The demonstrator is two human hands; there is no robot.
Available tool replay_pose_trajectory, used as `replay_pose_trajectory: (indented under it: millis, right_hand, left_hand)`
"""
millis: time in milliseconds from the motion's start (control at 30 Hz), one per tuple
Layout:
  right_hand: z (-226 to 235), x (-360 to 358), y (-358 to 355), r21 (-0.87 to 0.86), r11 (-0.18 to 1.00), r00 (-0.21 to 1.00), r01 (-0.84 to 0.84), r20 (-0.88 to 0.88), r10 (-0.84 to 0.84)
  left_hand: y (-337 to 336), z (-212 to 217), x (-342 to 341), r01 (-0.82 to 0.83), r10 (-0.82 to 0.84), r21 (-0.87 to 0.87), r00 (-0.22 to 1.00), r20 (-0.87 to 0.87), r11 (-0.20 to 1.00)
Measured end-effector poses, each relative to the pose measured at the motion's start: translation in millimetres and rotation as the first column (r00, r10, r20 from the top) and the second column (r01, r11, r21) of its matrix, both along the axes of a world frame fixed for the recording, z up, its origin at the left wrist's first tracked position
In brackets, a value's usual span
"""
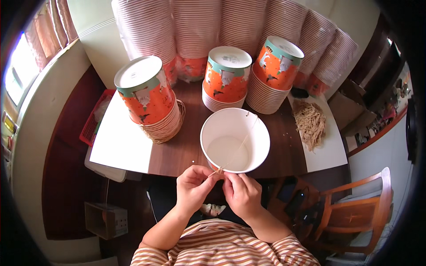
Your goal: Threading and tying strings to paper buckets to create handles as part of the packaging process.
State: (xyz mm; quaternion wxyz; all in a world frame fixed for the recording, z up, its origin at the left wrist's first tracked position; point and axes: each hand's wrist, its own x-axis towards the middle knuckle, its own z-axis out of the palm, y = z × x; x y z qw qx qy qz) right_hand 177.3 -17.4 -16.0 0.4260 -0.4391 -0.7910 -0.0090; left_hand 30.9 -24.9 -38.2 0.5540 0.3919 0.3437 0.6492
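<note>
Two bare hands, left hand (pixel 193 185) and right hand (pixel 240 191), meet at the near rim of a smooth, round white paper bucket (pixel 235 140) on the wooden counter (pixel 186 146), fingers pinched shut on a thin tan string (pixel 242 142) stretched across its otherwise hollow inside.

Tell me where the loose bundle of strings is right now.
In the head view, the bundle of strings lies on the table's right side, beside the rightmost cup stack.
</note>
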Motion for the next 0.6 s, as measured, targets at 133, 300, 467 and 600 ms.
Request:
replay_pose_trajectory:
  millis: [133,300,467,600]
  right_hand:
    - [-9,-3,5,0.013,1.0,0.998,0.005,-0.062,-0.004]
    - [-14,-6,11,-0.294,0.928,0.902,-0.227,-0.424,0.086]
    - [-10,-5,16,-0.358,0.834,0.813,-0.419,-0.556,0.17]
    - [-8,-7,15,-0.423,0.739,0.712,-0.524,-0.694,0.108]
  left_hand:
    - [2,-1,0,0.071,-0.061,-0.071,0.988,0.14,0.995]
    - [4,-1,-4,0.156,-0.119,-0.084,0.933,0.339,0.984]
    - [3,5,-6,0.116,-0.075,-0.111,0.944,0.321,0.987]
    - [1,3,-7,0.064,-0.036,-0.105,0.968,0.249,0.992]
